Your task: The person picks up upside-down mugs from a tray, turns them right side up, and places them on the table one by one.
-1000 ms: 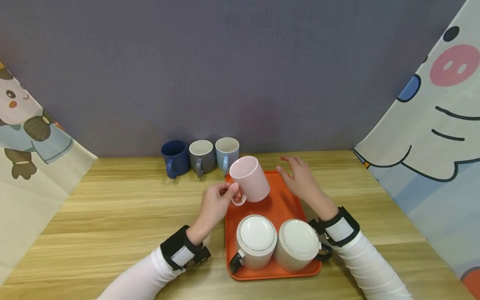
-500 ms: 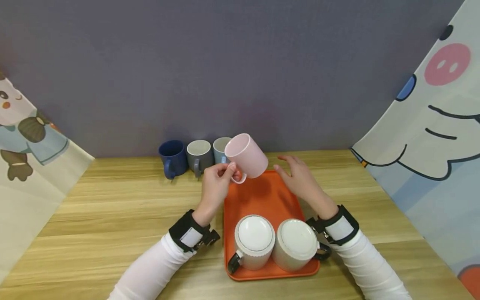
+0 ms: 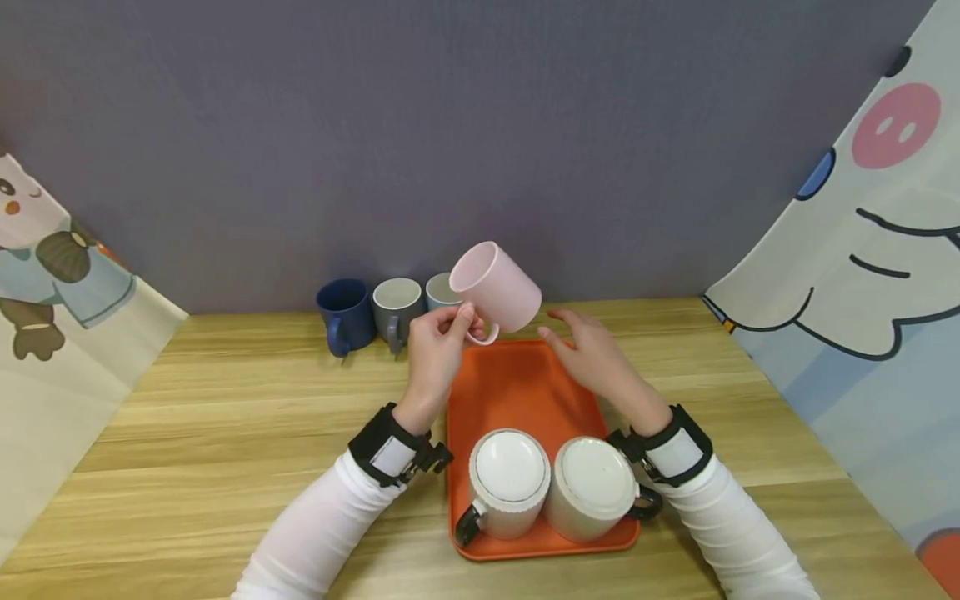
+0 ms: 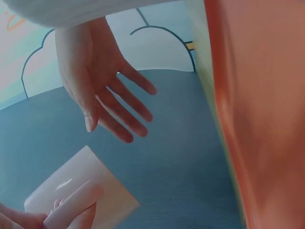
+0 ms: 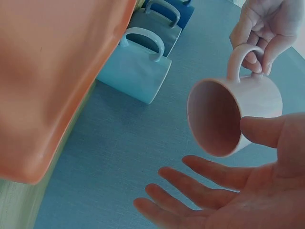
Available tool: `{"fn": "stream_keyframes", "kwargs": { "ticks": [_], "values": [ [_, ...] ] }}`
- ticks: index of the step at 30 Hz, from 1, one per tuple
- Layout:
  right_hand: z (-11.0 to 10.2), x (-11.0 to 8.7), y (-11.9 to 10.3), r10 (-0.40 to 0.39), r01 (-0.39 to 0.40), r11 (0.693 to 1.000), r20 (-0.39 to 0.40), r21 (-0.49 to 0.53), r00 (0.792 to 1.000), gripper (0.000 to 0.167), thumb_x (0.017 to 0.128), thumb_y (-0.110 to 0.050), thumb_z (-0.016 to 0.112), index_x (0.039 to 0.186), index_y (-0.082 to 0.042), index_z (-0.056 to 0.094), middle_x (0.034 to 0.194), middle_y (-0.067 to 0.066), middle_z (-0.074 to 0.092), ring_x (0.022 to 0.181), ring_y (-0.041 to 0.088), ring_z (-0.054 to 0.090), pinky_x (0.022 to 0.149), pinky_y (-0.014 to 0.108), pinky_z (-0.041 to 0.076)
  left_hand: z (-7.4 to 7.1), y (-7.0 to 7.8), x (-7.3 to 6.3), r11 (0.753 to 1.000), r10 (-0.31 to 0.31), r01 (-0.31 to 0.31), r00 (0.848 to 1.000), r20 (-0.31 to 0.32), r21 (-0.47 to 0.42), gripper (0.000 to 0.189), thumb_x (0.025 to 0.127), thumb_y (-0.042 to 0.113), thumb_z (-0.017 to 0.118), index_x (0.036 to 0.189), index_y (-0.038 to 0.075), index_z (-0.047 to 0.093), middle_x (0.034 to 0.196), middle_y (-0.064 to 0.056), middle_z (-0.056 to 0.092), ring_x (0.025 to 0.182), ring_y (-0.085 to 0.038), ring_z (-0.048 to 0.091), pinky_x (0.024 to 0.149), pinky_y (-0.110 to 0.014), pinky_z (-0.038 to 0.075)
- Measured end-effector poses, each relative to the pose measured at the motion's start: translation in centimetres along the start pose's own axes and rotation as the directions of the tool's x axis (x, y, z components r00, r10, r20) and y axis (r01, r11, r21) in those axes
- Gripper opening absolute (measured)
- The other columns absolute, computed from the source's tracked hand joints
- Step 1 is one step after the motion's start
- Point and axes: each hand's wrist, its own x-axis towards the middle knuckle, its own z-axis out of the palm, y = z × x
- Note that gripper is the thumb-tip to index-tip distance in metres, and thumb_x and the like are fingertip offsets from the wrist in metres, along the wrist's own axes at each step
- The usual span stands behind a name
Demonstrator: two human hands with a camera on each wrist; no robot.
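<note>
A pink mug (image 3: 501, 287) is held in the air above the far end of the orange tray (image 3: 517, 387). My left hand (image 3: 435, 354) pinches its handle, and the mug tilts with its mouth up and to the left. Just right of the mug, my right hand (image 3: 600, 358) has its fingers spread and holds nothing. The right wrist view shows the thumb of that hand overlapping the pink mug (image 5: 259, 98), but the head view shows a small gap between them. Two pale mugs with black handles, a left one (image 3: 510, 475) and a right one (image 3: 592, 483), stand upside down on the tray's near end.
Along the back wall stand a dark blue mug (image 3: 347, 312), a grey mug (image 3: 397, 308) and a light blue mug (image 3: 444, 290), in a row. The pink mug and left hand partly hide the light blue one. Cartoon-printed curtains flank the wooden table (image 3: 247, 417).
My left hand has lifted the pink mug up and away from the tray, toward the back wall. The right hand has shifted slightly left, its fingers still spread.
</note>
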Motion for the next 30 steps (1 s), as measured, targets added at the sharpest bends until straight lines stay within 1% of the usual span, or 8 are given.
{"fn": "stream_keyframes", "kwargs": {
  "ticks": [4, 6, 12, 18, 21, 25, 30],
  "values": [
    [-0.1, 0.0, -0.2, -0.007, 0.007, 1.000, 0.001, 0.006, 1.000, 0.054, 0.099, -0.036, 0.047, 0.137, 0.002, 0.044, 0.140, 0.023, 0.045, 0.131, 0.042, 0.039, 0.107, 0.056, 0.032, 0.2, 0.2, 0.2, 1.000, 0.005, -0.005, 1.000, -0.005, -0.020, 0.022, 0.092, 0.007, 0.061, 0.095, -0.014, 0.066, 0.084, -0.024, 0.065, 0.072, -0.021, 0.067, 0.070, -0.029, 0.057],
    [-0.2, 0.0, -0.3, -0.014, 0.014, 1.000, -0.003, 0.008, 1.000, 0.054, 0.099, -0.035, 0.047, 0.137, 0.003, 0.044, 0.140, 0.024, 0.045, 0.130, 0.043, 0.039, 0.106, 0.056, 0.032, 0.3, 0.2, 0.3, 1.000, 0.010, -0.010, 1.000, 0.002, -0.026, 0.023, 0.092, 0.008, 0.060, 0.095, -0.014, 0.065, 0.084, -0.024, 0.065, 0.072, -0.021, 0.067, 0.070, -0.029, 0.057],
    [-0.1, 0.1, -0.6, -0.032, 0.032, 0.999, -0.007, 0.015, 0.999, 0.051, 0.100, -0.034, 0.047, 0.136, 0.003, 0.046, 0.138, 0.024, 0.047, 0.129, 0.042, 0.042, 0.105, 0.056, 0.034, 0.7, 0.5, 0.6, 0.999, 0.026, -0.026, 1.000, -0.004, -0.045, 0.024, 0.093, 0.008, 0.059, 0.093, -0.015, 0.065, 0.082, -0.025, 0.065, 0.066, -0.013, 0.065, 0.068, -0.032, 0.058],
    [0.0, 0.3, -0.9, -0.069, 0.070, 0.997, -0.031, 0.032, 0.997, 0.048, 0.099, -0.032, 0.048, 0.131, 0.003, 0.050, 0.133, 0.022, 0.052, 0.125, 0.040, 0.047, 0.103, 0.053, 0.037, 1.2, 0.8, 1.0, 0.993, -0.003, 0.002, 1.000, -0.007, -0.120, 0.025, 0.093, 0.007, 0.059, 0.096, -0.018, 0.063, 0.079, -0.019, 0.066, 0.065, -0.012, 0.065, 0.067, -0.030, 0.058],
    [0.0, 0.4, -1.1, -0.084, 0.085, 0.996, -0.033, 0.037, 0.996, 0.046, 0.099, -0.032, 0.048, 0.130, 0.003, 0.052, 0.132, 0.022, 0.054, 0.124, 0.039, 0.048, 0.102, 0.052, 0.038, 1.4, 1.0, 1.2, 0.988, -0.016, 0.016, 1.000, -0.001, -0.156, 0.027, 0.093, 0.007, 0.058, 0.098, -0.019, 0.062, 0.078, -0.015, 0.066, 0.066, -0.013, 0.065, 0.069, -0.032, 0.058],
    [-0.1, 0.5, -1.3, -0.098, 0.099, 0.994, -0.029, 0.039, 0.995, 0.045, 0.099, -0.032, 0.048, 0.128, 0.002, 0.053, 0.130, 0.021, 0.055, 0.122, 0.039, 0.050, 0.101, 0.052, 0.039, 1.7, 1.3, 1.3, 0.979, -0.034, 0.034, 0.999, 0.003, -0.200, 0.024, 0.093, 0.007, 0.058, 0.097, -0.017, 0.064, 0.077, -0.010, 0.066, 0.067, -0.013, 0.066, 0.071, -0.034, 0.058],
    [-0.5, 0.7, -1.7, -0.120, 0.121, 0.991, -0.025, 0.059, 0.992, 0.042, 0.099, -0.029, 0.049, 0.127, 0.001, 0.055, 0.129, 0.021, 0.057, 0.119, 0.038, 0.052, 0.099, 0.051, 0.041, 2.0, 1.7, 1.5, 0.970, -0.040, 0.039, 0.999, 0.001, -0.239, 0.023, 0.093, 0.007, 0.058, 0.095, -0.015, 0.065, 0.074, -0.007, 0.065, 0.064, -0.013, 0.066, 0.070, -0.032, 0.058]
  ]
}}
